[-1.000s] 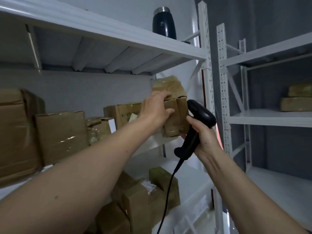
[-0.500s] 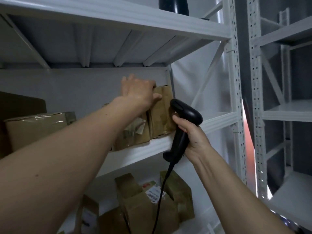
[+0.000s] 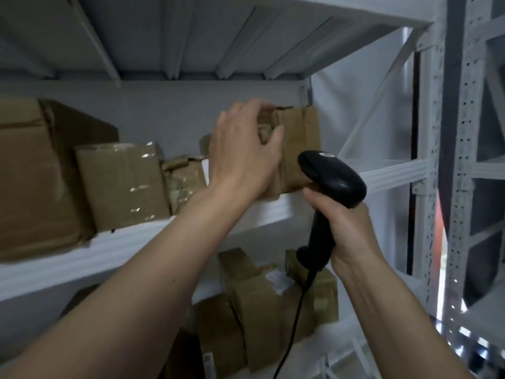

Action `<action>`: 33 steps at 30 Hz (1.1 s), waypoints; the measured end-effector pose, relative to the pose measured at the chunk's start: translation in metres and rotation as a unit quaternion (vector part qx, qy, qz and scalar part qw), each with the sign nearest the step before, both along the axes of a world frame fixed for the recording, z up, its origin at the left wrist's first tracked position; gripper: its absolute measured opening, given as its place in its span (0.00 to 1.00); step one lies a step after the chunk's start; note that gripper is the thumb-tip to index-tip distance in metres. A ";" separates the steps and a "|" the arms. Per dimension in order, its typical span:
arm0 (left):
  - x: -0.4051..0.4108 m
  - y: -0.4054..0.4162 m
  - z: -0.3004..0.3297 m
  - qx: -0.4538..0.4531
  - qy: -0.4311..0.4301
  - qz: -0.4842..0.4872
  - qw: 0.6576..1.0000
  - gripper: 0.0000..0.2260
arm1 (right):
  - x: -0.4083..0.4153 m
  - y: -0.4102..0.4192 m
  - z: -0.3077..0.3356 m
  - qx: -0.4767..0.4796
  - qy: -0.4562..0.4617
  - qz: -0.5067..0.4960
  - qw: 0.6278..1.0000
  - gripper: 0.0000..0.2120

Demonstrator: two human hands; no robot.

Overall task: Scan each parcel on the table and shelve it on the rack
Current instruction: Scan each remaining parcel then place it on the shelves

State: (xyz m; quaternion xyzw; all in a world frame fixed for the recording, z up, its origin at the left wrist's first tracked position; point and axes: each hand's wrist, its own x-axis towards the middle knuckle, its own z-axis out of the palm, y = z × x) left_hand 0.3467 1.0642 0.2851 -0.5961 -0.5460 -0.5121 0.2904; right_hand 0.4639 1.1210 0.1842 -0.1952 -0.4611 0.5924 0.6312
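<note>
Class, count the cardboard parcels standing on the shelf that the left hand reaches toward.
5, left to right: a large box at the edge, a taped box, a small crumpled parcel, one mostly hidden behind the left hand, and a tall parcel. Others may be hidden.

We see a white rack (image 3: pixel 453 160) with a middle shelf (image 3: pixel 114 250). Brown parcels stand on it in a row: a big box (image 3: pixel 30 181) at 9 o'clock, a taped box (image 3: pixel 123 184), a small crumpled one (image 3: pixel 184 181) and a tall parcel (image 3: pixel 300 140). At 6 o'clock, more parcels (image 3: pixel 262 310) lie on the lower shelf (image 3: pixel 347 337).
</note>
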 end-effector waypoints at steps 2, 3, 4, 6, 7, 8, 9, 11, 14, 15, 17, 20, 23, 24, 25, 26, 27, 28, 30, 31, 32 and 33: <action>-0.013 -0.025 -0.030 -0.003 -0.063 -0.033 0.997 0.09 | -0.007 -0.018 -0.013 -0.003 -0.030 0.041 0.999 0.17; -0.022 -0.037 -0.047 -0.013 -0.092 -0.038 0.995 0.08 | -0.013 -0.028 -0.021 -0.009 -0.047 0.063 0.997 0.16; -0.031 -0.049 -0.063 -0.026 -0.123 -0.043 0.991 0.07 | -0.021 -0.037 -0.028 -0.018 -0.061 0.083 0.995 0.13; -0.054 -0.074 -0.092 -0.044 -0.184 -0.049 0.981 0.07 | -0.041 -0.060 -0.041 -0.040 -0.081 0.105 0.990 0.07; -0.066 -0.088 -0.104 -0.049 -0.207 -0.045 0.976 0.07 | -0.052 -0.073 -0.047 -0.045 -0.085 0.116 0.989 0.05; -0.079 -0.103 -0.114 -0.054 -0.224 -0.035 0.973 0.06 | -0.064 -0.086 -0.052 -0.048 -0.087 0.132 0.986 0.04; -0.092 -0.120 -0.123 -0.060 -0.236 -0.024 0.970 0.06 | -0.077 -0.101 -0.056 -0.050 -0.090 0.153 0.983 0.04; -0.120 -0.158 -0.138 -0.080 -0.250 0.003 0.965 0.06 | -0.104 -0.133 -0.063 -0.057 -0.103 0.197 0.973 0.04; -0.164 -0.226 -0.161 -0.144 -0.274 0.036 0.950 0.05 | -0.150 -0.190 -0.075 -0.065 -0.110 0.255 0.959 0.08; -0.179 -0.251 -0.169 -0.166 -0.285 0.047 0.943 0.05 | -0.166 -0.211 -0.080 -0.064 -0.115 0.272 0.953 0.09; -0.206 -0.307 -0.186 -0.195 -0.306 0.073 0.929 0.05 | -0.196 -0.256 -0.091 -0.059 -0.131 0.311 0.940 0.11; -0.244 -0.402 -0.218 -0.213 -0.350 0.109 0.906 0.05 | -0.241 -0.329 -0.116 -0.052 -0.160 0.359 0.918 0.10; -0.274 -0.498 -0.252 -0.212 -0.394 0.155 0.881 0.04 | -0.279 -0.402 -0.143 -0.029 -0.176 0.401 0.899 0.03; -0.283 -0.529 -0.262 -0.206 -0.416 0.168 0.869 0.05 | -0.293 -0.426 -0.152 -0.024 -0.181 0.418 0.890 0.03; -0.291 -0.561 -0.271 -0.202 -0.433 0.184 0.859 0.06 | -0.307 -0.451 -0.162 -0.031 -0.189 0.432 0.881 0.03; -0.296 -0.583 -0.277 -0.201 -0.449 0.192 0.849 0.07 | -0.316 -0.468 -0.169 -0.043 -0.196 0.435 0.878 0.02; -0.300 -0.608 -0.284 -0.199 -0.466 0.201 0.838 0.07 | -0.328 -0.488 -0.178 -0.053 -0.205 0.439 0.873 0.02; -0.305 -0.634 -0.289 -0.199 -0.479 0.211 0.829 0.05 | -0.340 -0.511 -0.186 -0.062 -0.218 0.446 0.866 0.03; -0.311 -0.676 -0.297 -0.204 -0.493 0.230 0.814 0.04 | -0.359 -0.550 -0.196 -0.073 -0.248 0.456 0.852 0.03; -0.314 -0.693 -0.299 -0.205 -0.499 0.234 0.808 0.04 | -0.367 -0.568 -0.199 -0.076 -0.260 0.460 0.846 0.03; -0.316 -0.709 -0.302 -0.205 -0.504 0.235 0.805 0.04 | -0.374 -0.583 -0.201 -0.078 -0.268 0.464 0.841 0.03; -0.319 -0.723 -0.306 -0.204 -0.510 0.235 0.802 0.04 | -0.381 -0.596 -0.202 -0.079 -0.274 0.466 0.837 0.03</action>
